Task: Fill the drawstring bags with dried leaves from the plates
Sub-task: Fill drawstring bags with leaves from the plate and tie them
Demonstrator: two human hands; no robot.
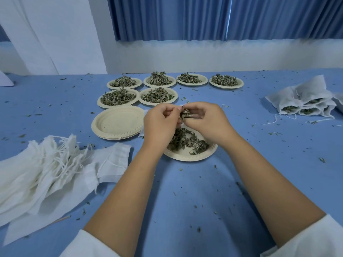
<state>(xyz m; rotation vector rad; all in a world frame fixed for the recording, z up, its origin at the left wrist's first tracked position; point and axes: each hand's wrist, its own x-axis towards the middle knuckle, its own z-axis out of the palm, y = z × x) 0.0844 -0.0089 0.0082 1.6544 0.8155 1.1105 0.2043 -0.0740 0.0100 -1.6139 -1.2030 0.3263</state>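
While left hand (159,121) holds bag (143,129), right (206,121) pinches leaves (184,114).

Matt pressed-paper plates (118,125) with ridged rims; thin white gauzy cloth bags (46,173) with twisted cotton strings; crinkled dry leaves (187,141); smooth matt blue table (204,191); pleated cloth curtains (222,17).

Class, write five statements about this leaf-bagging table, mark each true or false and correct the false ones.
Six beige paper plates heaped with dried leaves stand in the far rows. True.
The stack of empty beige plates lies right of the right hand. False: it lies left of the left hand.
The right hand pinches a clump of leaves. True.
The filled white cloth bags lie at the left. False: they lie right; empty white drawstring bags lie left.
The left hand lies flat and open. False: its curled fingers pinch a white bag.
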